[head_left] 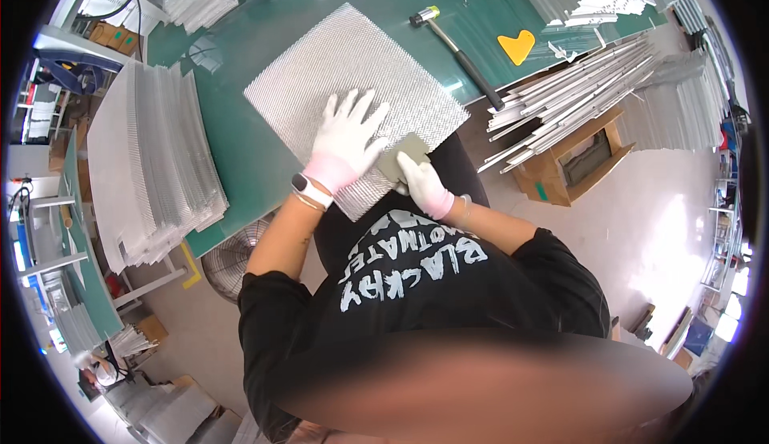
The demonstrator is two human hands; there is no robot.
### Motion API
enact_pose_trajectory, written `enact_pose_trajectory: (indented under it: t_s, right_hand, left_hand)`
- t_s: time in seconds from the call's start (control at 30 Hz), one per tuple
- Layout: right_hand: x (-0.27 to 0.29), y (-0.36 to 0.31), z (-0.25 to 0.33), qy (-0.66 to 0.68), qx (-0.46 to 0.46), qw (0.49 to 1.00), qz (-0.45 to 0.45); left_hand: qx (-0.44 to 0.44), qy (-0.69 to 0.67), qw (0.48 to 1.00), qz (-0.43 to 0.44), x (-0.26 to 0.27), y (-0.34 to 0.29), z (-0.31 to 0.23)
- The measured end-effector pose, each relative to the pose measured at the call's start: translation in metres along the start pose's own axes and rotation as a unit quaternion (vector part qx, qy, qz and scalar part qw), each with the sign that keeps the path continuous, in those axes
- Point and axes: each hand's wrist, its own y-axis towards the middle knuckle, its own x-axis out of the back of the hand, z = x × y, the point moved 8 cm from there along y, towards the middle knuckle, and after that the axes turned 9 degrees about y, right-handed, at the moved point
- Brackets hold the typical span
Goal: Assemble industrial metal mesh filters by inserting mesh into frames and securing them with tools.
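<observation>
A silvery metal mesh sheet point(352, 56) lies on the green tabletop point(220, 120), its near corner reaching past the table edge toward my body. My left hand point(348, 136), in a white glove with a pink cuff, rests flat on the sheet with its fingers spread. At the sheet's near right edge, my right hand point(424, 188), gloved the same way, grips a flat grey-green pad point(414, 150). The pad lies against the mesh. My right thumb is on top of it, and the other fingers are mostly hidden.
A hammer point(460, 56) and a yellow scraper point(517, 47) lie on the table's right. Mesh sheets point(156, 156) are stacked at the left. White strips point(561, 96) jut out above a cardboard box point(553, 176). A floor fan point(228, 264) stands below the table.
</observation>
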Motion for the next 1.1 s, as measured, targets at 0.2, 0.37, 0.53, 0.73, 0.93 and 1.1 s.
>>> enact_pose_trajectory:
  t_s: [0.2,0.37,0.53,0.73,0.93,1.1]
  right_hand:
    - [0.016,-0.006,0.009,-0.055,0.294,0.949,-0.098]
    - [0.015,0.008,0.0,-0.087,0.007,0.996,0.006]
    - [0.018,0.008,0.001,-0.179,0.007,0.975,0.129]
    - [0.04,-0.002,0.006,0.114,0.13,0.984,-0.037]
    - [0.037,-0.022,0.015,0.113,0.129,0.98,-0.102]
    - [0.047,-0.021,0.008,0.182,0.228,0.94,-0.176]
  left_hand:
    - [0.049,-0.005,0.999,0.011,0.005,-0.005,-0.018]
    - [0.044,0.004,0.999,0.008,0.004,-0.005,-0.01]
    - [-0.011,-0.029,1.0,-0.007,0.009,0.002,-0.007]
    - [-0.01,-0.026,1.0,0.013,0.005,-0.008,-0.055]
    - [0.008,-0.049,0.999,0.016,0.007,-0.011,-0.063]
    - [0.0,-0.049,0.999,0.022,0.006,-0.012,-0.068]
